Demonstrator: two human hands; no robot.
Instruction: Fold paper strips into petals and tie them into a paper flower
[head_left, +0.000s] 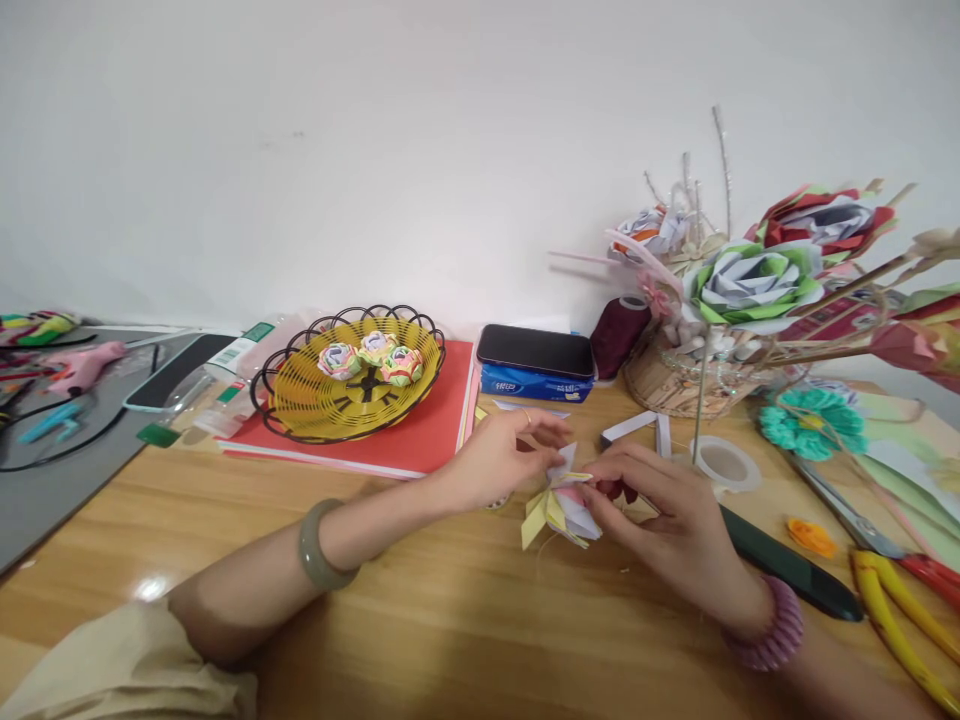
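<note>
Folded-paper petals in yellow and white form a paper flower (562, 512) just above the wooden table, between my two hands. My right hand (667, 510), with a purple coil band at its wrist, pinches the flower's right side between thumb and fingers. At its upper petal, my left hand (499, 455) has its thumb and fingertips closed on the paper, partly hiding them. A thin thread or wire seems to hang below the flower. Three small finished paper flowers (372, 358) lie in a yellow woven basket (322, 405) beyond my left forearm.
Red paper sheets (442, 430) lie under the basket. Behind my hands, a phone (536, 350) rests on a blue tissue pack (536, 383). At right are a tape roll (725, 463), yellow-handled pliers (896, 610), scissors (847, 510) and a pot (682, 375) of paper flowers.
</note>
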